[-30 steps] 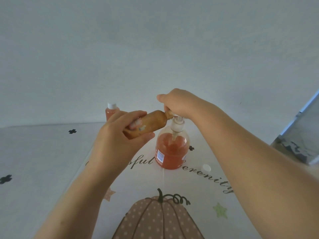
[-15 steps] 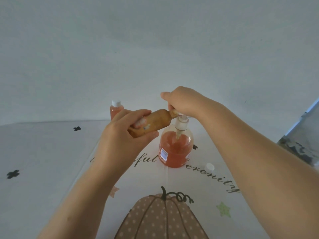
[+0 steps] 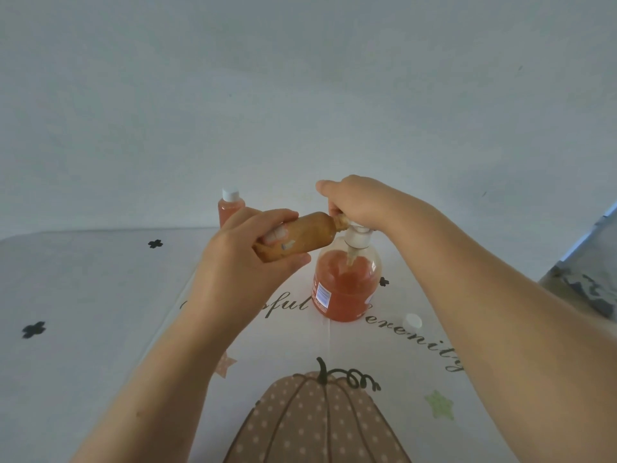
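Right, head view, looking down past both forearms. Gripping a small bottle (image 3: 300, 240) in the left hand (image 3: 240, 272): fingers curled over the top, thumb tucked underneath, firmly wrapped. Holding it nearly level in mid-air above the table, orange-brown through the plastic, neck pointing right. Bringing that neck right up against the right hand (image 3: 357, 202), at the spout of the pump bottle (image 3: 344, 289); touching or just short, impossible to call from here.

Over to the right hand now: clamped down over the top of the pump bottle, knuckles up, fingers curled round the pump, fingertips hidden under the palm. Leaving only the white collar (image 3: 358, 236) showing beneath the hand.

Down to the pump bottle itself: upright on the tablecloth (image 3: 100, 295), clear-walled, orange liquid filling most of it, dip tube visible inside, label turned to the left. Standing in the line of printed script, beyond the pumpkin print (image 3: 317, 422).

And around it: a loose white cap (image 3: 412, 321) lying on the cloth near the bottle's right. Further back on the left, a second bottle (image 3: 230, 208), capped in white, orange inside, partly hidden behind the left hand, close to the pale wall (image 3: 300, 95).
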Demonstrator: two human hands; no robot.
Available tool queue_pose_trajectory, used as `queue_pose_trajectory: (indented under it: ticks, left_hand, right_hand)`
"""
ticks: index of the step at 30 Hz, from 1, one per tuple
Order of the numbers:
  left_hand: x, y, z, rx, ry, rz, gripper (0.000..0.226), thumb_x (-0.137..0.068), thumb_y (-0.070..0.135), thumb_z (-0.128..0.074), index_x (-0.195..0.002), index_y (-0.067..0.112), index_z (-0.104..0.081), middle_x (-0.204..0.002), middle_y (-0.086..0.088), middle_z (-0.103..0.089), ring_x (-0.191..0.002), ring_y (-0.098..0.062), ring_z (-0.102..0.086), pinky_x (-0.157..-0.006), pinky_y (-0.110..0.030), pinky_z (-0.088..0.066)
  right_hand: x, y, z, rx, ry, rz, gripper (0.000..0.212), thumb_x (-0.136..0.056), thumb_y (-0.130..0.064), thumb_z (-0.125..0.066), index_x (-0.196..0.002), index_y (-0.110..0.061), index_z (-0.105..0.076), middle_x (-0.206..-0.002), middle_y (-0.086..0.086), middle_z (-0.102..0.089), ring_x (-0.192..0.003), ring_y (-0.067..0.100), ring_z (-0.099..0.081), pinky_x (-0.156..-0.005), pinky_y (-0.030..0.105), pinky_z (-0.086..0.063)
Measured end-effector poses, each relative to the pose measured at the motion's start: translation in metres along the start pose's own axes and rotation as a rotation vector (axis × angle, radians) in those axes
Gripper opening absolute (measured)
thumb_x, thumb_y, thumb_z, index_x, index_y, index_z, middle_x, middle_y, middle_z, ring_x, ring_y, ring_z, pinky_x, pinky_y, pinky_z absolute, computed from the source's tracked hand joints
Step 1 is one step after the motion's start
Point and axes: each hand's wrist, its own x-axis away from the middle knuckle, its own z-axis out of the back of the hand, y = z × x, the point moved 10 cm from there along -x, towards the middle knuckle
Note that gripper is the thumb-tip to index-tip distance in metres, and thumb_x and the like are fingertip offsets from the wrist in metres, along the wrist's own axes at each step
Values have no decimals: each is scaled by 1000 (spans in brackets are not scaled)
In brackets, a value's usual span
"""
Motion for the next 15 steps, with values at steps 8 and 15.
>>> queue_pose_trajectory:
  ticks: [8,15]
  left_hand:
    - [1,4,-1,17,10,-24,45,-70,32,-82,-111,38,-66,-97,20,-57,-90,4,-55,-71,-3,-38]
    - [0,4,1,21,32,-28,45,-69,30,-83,-111,36,-67,-96,20,-57,-86,4,-55,-70,-2,-38]
  right_hand:
    - [2,1,17,-24,71,-16,45,-106,-35,-27,-69,-15,-44,-80,6,-48,-89,24,-47,-79,33,-38]
    - [7,-7,15,56,44,20,25,-107,-23,-27,-96,-11,-45,-99,12,-48,-91,23,-45,-87,36,-41]
